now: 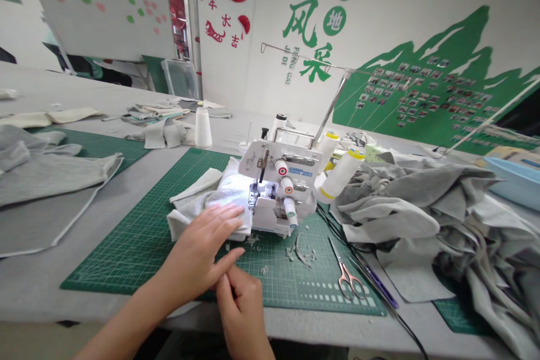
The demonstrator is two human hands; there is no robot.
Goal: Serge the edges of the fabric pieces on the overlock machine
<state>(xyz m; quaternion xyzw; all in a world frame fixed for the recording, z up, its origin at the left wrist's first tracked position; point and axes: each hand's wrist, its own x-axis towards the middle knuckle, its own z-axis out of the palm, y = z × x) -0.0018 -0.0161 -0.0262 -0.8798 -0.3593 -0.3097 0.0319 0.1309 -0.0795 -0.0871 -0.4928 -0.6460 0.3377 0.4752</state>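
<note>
One flat left hand (207, 243) on grey fabric (231, 188)

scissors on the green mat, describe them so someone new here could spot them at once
Find the white sewing machine standing on a green cutting mat. Go to that mat's near right corner, as the camera sees it, right of the grey scraps: the scissors lie there. Copper-coloured finger loops set them apart from the slim purple tool to their right.

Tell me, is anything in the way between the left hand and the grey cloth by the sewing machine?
No, nothing visible is. The left hand's fingers already lie on the grey cloth, beside the overlock sewing machine. The right hand is nearer you, not between them.
</note>
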